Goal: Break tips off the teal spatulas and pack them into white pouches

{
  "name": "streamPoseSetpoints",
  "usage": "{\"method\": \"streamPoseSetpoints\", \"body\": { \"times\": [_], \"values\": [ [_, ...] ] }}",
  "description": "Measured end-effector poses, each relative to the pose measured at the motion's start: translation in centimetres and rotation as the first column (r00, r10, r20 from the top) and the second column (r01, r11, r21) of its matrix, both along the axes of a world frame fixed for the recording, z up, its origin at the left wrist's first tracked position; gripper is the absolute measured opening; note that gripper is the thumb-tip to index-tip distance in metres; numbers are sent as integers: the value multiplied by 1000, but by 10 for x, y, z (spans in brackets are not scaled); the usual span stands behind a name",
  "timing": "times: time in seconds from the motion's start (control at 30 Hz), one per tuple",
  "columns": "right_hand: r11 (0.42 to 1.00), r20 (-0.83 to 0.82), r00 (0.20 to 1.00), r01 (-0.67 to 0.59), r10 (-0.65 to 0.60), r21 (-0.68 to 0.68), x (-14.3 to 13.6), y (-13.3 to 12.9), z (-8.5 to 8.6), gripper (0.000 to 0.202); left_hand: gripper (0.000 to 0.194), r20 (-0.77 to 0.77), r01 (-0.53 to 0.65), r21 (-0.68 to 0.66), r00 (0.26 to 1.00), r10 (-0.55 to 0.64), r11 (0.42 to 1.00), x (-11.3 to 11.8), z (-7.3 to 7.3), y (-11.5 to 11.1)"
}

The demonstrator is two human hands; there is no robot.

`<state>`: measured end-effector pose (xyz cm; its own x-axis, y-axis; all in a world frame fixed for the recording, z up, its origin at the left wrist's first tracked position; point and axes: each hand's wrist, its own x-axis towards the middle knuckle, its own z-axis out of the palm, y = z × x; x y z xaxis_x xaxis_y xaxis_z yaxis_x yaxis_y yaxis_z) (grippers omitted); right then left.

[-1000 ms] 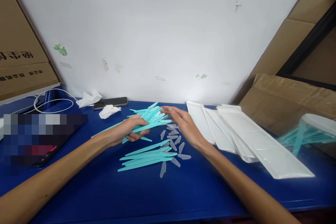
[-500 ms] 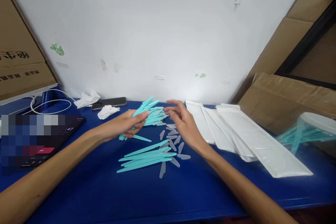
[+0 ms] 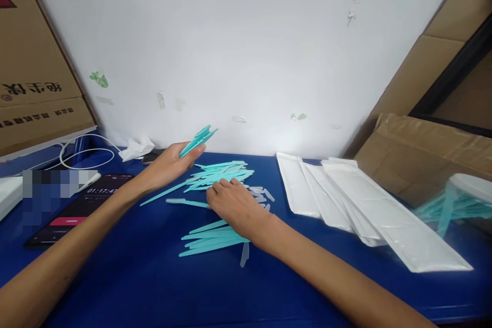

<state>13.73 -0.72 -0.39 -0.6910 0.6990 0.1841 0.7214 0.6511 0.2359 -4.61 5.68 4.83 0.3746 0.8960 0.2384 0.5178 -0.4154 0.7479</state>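
Raised near the wall, my left hand is closed round a small bundle of teal plastic sticks. My right hand is low over the table, its fingers curled onto one teal stick with a pale cap at its left end. Behind it lies a loose pile of teal sticks. Nearer the front is a row of teal sticks, its right end partly behind my right wrist. Small clear caps are scattered right of the pile, and one clear cap lies below my wrist.
White padded pouches overlap on the right of the blue table. Beyond them stands a clear tub of teal sticks. A lit phone, crumpled tissue and white cable are at left. Cardboard boxes flank both sides.
My left hand has risen and moved left with its bundle. My right hand has come down left onto a capped stick, its fingers now curled. The view has shifted slightly.
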Motion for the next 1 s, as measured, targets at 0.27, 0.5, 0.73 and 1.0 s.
{"method": "streamPoseSetpoints", "body": {
  "times": [0.27,0.5,0.73,1.0],
  "values": [
    [994,81,997,0,-9,112,0,3,-1,30,48,115,53,-53,992,-47,997,0,1,2],
    [983,103,985,-147,136,111,-10,15,-5,18,48,6,23,10,1000,-23,1000,0,-4,6],
    [998,-100,995,1,6,68,59,15,30,21,48,-255,14,184,966,34,983,4,-12,8],
    [965,-557,797,121,-235,-234,130,21,27,17,52,-634,189,151,772,-52,970,23,-45,-15]
  ]
}}
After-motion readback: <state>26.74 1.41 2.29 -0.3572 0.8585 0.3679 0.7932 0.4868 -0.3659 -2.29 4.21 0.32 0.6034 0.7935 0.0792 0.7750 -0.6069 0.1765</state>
